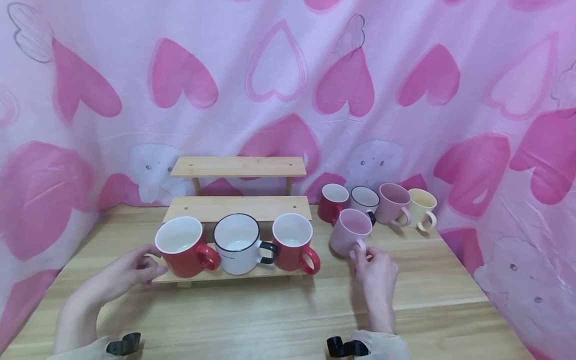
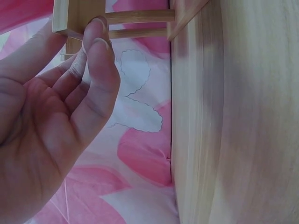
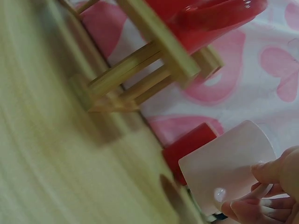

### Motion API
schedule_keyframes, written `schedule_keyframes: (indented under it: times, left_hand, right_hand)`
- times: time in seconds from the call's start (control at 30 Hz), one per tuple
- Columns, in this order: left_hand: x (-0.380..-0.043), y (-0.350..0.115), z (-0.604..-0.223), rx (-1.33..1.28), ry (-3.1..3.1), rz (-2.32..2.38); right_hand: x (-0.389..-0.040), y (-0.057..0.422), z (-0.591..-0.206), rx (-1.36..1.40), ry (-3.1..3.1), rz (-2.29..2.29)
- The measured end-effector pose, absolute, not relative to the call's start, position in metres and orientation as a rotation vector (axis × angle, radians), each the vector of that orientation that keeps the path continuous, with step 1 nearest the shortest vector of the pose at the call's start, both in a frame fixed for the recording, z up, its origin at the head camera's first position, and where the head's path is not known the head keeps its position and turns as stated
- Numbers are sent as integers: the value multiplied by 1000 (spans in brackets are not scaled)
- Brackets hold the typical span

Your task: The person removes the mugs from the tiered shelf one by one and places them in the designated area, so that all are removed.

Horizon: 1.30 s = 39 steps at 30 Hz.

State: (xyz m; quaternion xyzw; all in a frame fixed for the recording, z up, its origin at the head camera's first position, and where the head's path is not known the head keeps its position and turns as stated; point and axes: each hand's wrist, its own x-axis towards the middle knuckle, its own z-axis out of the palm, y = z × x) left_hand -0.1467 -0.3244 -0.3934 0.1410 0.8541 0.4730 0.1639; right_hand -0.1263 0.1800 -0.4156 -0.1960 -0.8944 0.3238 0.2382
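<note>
My right hand (image 1: 377, 272) pinches the handle of a pink mug (image 1: 350, 232), which hangs a little above the table, right of a tiered wooden shelf (image 1: 243, 209). The right wrist view shows the same pink mug (image 3: 226, 165) with thumb and fingers at its handle. At the left end of the lowest tier, my left hand (image 1: 128, 272) grips the board's end; the left wrist view has its fingertips (image 2: 99, 51) against the wood. On that tier stand a red mug (image 1: 184, 255), a white mug with a black rim (image 1: 237, 250) and another red mug (image 1: 288, 250), handles pointing right.
Behind the held mug, a red mug (image 1: 330, 207), a white black-rimmed mug (image 1: 363, 198), a mauve mug (image 1: 390, 207) and a yellow mug (image 1: 418, 210) stand in a row on the wooden table (image 1: 252, 320). A pink heart-print curtain (image 1: 279, 60) hangs behind. The upper tiers (image 1: 238, 166) rise stepwise.
</note>
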Motion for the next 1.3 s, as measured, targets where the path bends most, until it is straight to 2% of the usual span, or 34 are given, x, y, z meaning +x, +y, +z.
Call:
schedule_keyframes:
  times: [0.37, 0.73, 0.97, 1.3]
  left_hand:
    - [-146, -327, -393, 383, 2444, 1334]
    - [-146, -327, -389, 382, 2451, 1324]
    - [-146, -328, -389, 391, 2453, 1331]
    - [-148, -324, -391, 397, 2445, 1336]
  right_hand:
    - [-134, 177, -432, -579, -2467, 926]
    - [-134, 172, -433, -591, -2484, 961]
    - [-136, 175, -425, -501, -2577, 987]
    - [-136, 186, -419, -524, -2677, 1284]
